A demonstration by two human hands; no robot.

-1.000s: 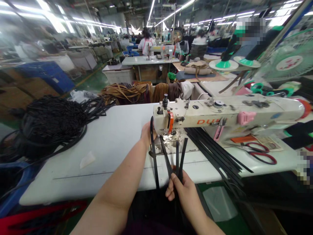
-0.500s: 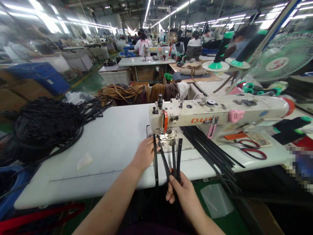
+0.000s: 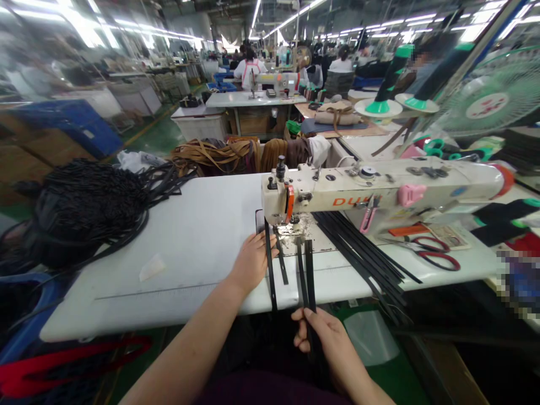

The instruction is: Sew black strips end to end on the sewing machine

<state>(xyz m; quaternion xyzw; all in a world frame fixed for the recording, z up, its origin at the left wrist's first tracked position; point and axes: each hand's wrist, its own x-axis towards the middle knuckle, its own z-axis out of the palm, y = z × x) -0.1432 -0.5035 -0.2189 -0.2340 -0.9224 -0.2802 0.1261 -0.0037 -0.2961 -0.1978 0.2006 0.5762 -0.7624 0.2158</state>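
Observation:
My left hand [image 3: 252, 260] lies on the white table just left of the needle area of the sewing machine [image 3: 329, 194], its fingers extended over a long black strap [image 3: 271, 270]. A short black strap end [image 3: 282, 265] rests on the table beside those fingertips. Below the table's front edge, my right hand [image 3: 316, 332] is closed on black straps [image 3: 310, 275], pinched between thumb and fingers, with their upper ends pointing up at the machine. More black straps [image 3: 358, 247] lie under the machine arm to the right.
Red-handled scissors [image 3: 439, 256] lie on the right of the table [image 3: 185, 236]. A large black strap bundle [image 3: 88, 214] sits at the left. Brown straps [image 3: 219, 154] hang behind the table. Thread cones [image 3: 390, 79] and a fan [image 3: 489, 104] stand at the back right.
The short strap's lower end has come free of my right hand and now lies on the table. My right hand is slightly lower and farther right, still holding the other straps.

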